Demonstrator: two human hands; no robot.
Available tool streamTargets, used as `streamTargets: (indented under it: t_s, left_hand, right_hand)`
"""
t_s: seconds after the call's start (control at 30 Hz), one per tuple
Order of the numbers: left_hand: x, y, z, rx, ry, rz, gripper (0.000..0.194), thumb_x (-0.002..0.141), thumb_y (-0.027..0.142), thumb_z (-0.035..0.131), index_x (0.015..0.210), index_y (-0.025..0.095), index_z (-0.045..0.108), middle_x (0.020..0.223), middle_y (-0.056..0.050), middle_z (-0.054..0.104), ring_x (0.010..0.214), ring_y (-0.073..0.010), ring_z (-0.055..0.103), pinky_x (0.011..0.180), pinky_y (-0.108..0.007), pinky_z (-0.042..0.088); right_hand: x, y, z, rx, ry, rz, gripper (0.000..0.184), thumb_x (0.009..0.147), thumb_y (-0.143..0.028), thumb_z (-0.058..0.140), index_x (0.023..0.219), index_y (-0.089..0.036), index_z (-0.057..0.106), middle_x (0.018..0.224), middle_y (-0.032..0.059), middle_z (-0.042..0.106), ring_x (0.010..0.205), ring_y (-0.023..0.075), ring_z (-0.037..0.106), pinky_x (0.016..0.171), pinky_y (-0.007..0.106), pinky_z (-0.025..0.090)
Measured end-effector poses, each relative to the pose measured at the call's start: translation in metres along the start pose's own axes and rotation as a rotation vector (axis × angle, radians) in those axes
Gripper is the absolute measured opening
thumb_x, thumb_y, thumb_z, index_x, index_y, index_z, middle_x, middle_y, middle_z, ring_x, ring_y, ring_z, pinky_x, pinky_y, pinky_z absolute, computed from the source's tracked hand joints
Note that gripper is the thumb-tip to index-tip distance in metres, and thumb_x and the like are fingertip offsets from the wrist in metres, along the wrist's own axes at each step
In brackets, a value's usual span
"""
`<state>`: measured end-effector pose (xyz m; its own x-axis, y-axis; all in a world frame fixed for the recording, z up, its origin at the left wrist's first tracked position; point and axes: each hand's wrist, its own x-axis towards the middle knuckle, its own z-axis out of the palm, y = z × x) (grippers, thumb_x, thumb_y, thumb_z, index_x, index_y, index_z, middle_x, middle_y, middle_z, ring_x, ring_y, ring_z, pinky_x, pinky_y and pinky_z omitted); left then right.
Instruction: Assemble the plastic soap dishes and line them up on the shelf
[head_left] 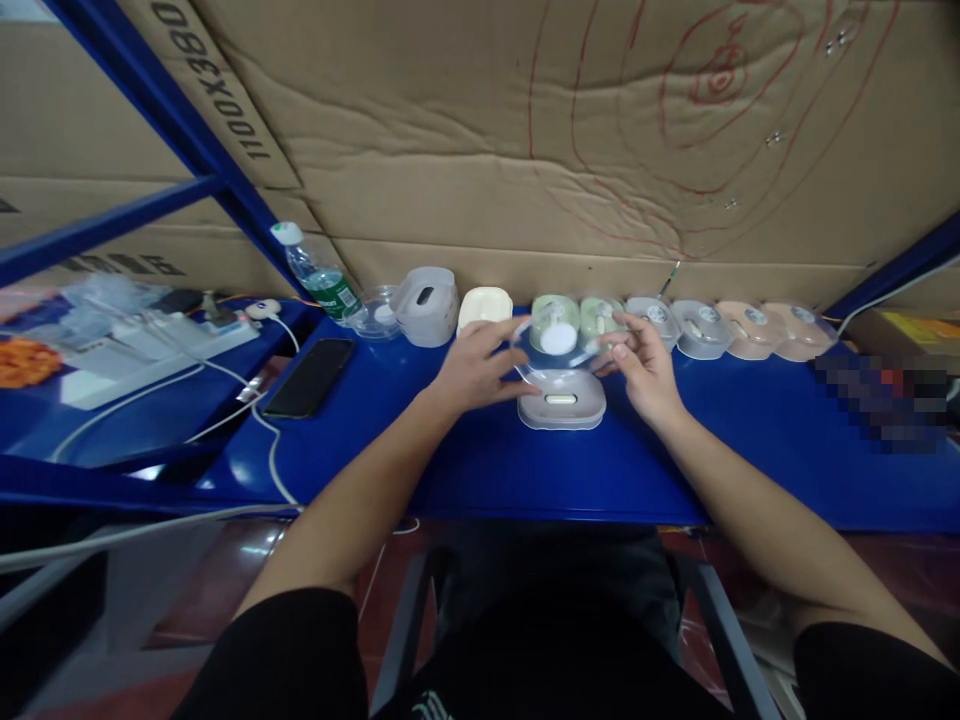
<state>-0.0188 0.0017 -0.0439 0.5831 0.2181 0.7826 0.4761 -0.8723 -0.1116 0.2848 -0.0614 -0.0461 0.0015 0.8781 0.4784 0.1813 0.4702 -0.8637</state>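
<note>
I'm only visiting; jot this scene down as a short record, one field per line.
Left hand: on the left edge of a clear lid
Right hand: on the lid's right edge
Under the lid: grey container on the blue table
Back row, left to right: bottle, grey stack, then yellow, green, grey and peach containers
Far left: dark phone

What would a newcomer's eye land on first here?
Probably the red rings drawn on the cardboard wall, upper right. Then the left hand and right hand near the middle, holding a clear lid above a pale container. Green, grey and peach containers line the back of the blue table, stretching rightward.
</note>
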Motion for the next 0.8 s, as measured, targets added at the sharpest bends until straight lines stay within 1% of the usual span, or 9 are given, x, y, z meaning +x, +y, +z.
streamTargets:
  t_s: [0.1, 0.17, 0.23, 0.3, 0.37, 0.43, 0.53, 0.67, 0.8]
  left_hand:
    - [-0.014, -0.038, -0.022, 0.137, 0.192, -0.409, 0.061, 0.091, 0.085, 0.062, 0.103, 0.025, 0.062, 0.141, -0.015, 0.068, 0.133, -0.0341, 0.063, 0.11, -0.054, 0.048]
    - [-0.027, -0.064, -0.042, 0.279, 0.331, -0.697, 0.054, 0.098, 0.076, 0.059, 0.107, 0.023, 0.059, 0.143, -0.017, 0.064, 0.141, -0.0334, 0.058, 0.113, -0.051, 0.045]
    - [-0.041, -0.085, -0.062, 0.387, 0.429, -0.865, 0.041, 0.107, 0.061, 0.049, 0.112, 0.021, 0.056, 0.14, -0.018, 0.064, 0.137, -0.0295, 0.06, 0.11, -0.046, 0.046]
    - [-0.054, -0.101, -0.076, 0.401, 0.485, -0.953, 0.034, 0.109, 0.05, 0.044, 0.113, 0.018, 0.056, 0.129, -0.017, 0.069, 0.118, -0.0266, 0.068, 0.102, -0.043, 0.048]
    - [-0.064, -0.11, -0.083, 0.418, 0.436, -1.082, 0.032, 0.107, 0.048, 0.048, 0.112, 0.018, 0.058, 0.115, -0.014, 0.073, 0.108, -0.0285, 0.071, 0.098, -0.044, 0.048]
    - [-0.069, -0.114, -0.086, 0.42, 0.347, -1.206, 0.034, 0.104, 0.05, 0.053, 0.111, 0.018, 0.061, 0.108, -0.012, 0.073, 0.107, -0.0317, 0.071, 0.098, -0.047, 0.045]
    - [-0.071, -0.114, -0.084, 0.391, 0.214, -1.292, 0.042, 0.101, 0.055, 0.058, 0.116, 0.016, 0.062, 0.113, -0.012, 0.073, 0.116, -0.0359, 0.068, 0.103, -0.053, 0.04]
    - [-0.071, -0.112, -0.081, 0.455, 0.139, -1.294, 0.049, 0.096, 0.06, 0.06, 0.12, 0.017, 0.062, 0.121, -0.015, 0.074, 0.12, -0.0411, 0.065, 0.11, -0.063, 0.034]
    - [-0.071, -0.114, -0.077, 0.432, 0.073, -1.338, 0.054, 0.09, 0.058, 0.064, 0.127, 0.019, 0.062, 0.131, -0.018, 0.074, 0.127, -0.047, 0.062, 0.114, -0.07, 0.031]
  right_hand:
    - [-0.002, -0.001, -0.002, -0.225, -0.034, -0.139, 0.074, 0.09, -0.071, 0.075, 0.151, -0.034, 0.052, 0.132, 0.0111, 0.073, 0.106, 0.0306, 0.075, 0.091, 0.054, 0.066]
    - [-0.002, -0.001, -0.005, -0.39, -0.043, -0.186, 0.075, 0.091, -0.067, 0.075, 0.153, -0.03, 0.052, 0.136, 0.0142, 0.072, 0.116, 0.0353, 0.073, 0.102, 0.061, 0.061]
    - [0.0, 0.0, -0.009, -0.499, -0.041, -0.206, 0.074, 0.093, -0.065, 0.073, 0.153, -0.027, 0.053, 0.136, 0.0161, 0.073, 0.12, 0.0382, 0.071, 0.107, 0.066, 0.057]
    - [0.004, 0.003, -0.015, -0.552, -0.021, -0.212, 0.074, 0.094, -0.066, 0.07, 0.153, -0.026, 0.053, 0.135, 0.017, 0.072, 0.12, 0.0392, 0.071, 0.106, 0.066, 0.057]
    - [0.009, 0.006, -0.023, -0.58, 0.011, -0.225, 0.073, 0.094, -0.067, 0.068, 0.152, -0.025, 0.054, 0.135, 0.0175, 0.072, 0.119, 0.0388, 0.071, 0.105, 0.065, 0.058]
    - [0.015, 0.009, -0.034, -0.628, 0.062, -0.252, 0.072, 0.094, -0.066, 0.068, 0.15, -0.024, 0.055, 0.134, 0.0178, 0.071, 0.119, 0.0384, 0.07, 0.106, 0.065, 0.057]
    - [0.027, 0.015, -0.062, -0.762, 0.217, -0.257, 0.067, 0.095, -0.063, 0.066, 0.147, -0.023, 0.056, 0.138, 0.0189, 0.067, 0.128, 0.0401, 0.064, 0.114, 0.069, 0.048]
    - [0.042, 0.025, -0.123, -0.909, 0.523, -0.143, 0.064, 0.094, -0.054, 0.064, 0.147, -0.019, 0.052, 0.148, 0.0233, 0.058, 0.142, 0.0396, 0.051, 0.12, 0.07, 0.038]
    - [0.041, 0.037, -0.193, -0.963, 0.872, 0.155, 0.062, 0.093, -0.044, 0.068, 0.145, -0.016, 0.05, 0.158, 0.0295, 0.045, 0.15, 0.044, 0.04, 0.118, 0.079, 0.027]
